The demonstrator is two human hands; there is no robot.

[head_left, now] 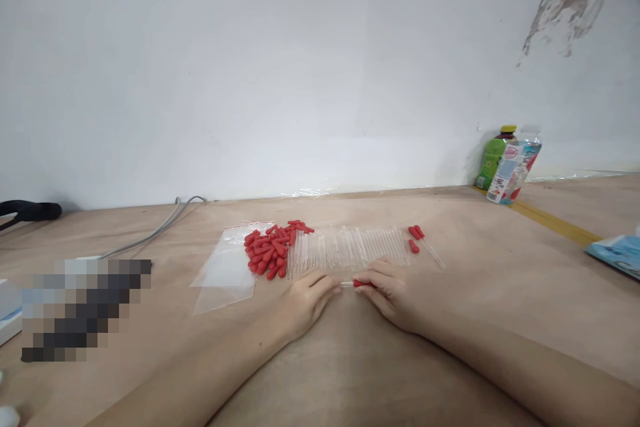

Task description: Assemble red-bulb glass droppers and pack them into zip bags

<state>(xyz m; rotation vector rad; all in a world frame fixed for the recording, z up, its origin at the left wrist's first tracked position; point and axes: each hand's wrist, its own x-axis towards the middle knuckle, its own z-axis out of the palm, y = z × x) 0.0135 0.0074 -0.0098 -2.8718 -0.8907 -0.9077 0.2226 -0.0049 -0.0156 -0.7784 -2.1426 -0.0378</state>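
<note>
Between my two hands lies a glass dropper tube (347,285) with a red rubber bulb (361,284) at its right end. My left hand (311,298) is closed on the clear tube. My right hand (389,292) pinches the red bulb, where bulb and tube meet. Just beyond my hands runs a row of clear glass tubes (350,247) laid side by side. A heap of red rubber bulbs (267,250) touches the row's left end. Right of the row lie a few more red bulbs (414,247), one of them on a dropper (434,253).
Clear plastic bags (225,267) lie left of the heap. At the back right stand a green bottle (490,163) and a clear labelled bottle (513,173) before the white wall. A grey cable (160,230), a blurred dark object (85,310) and a blue packet (617,253) are farther out.
</note>
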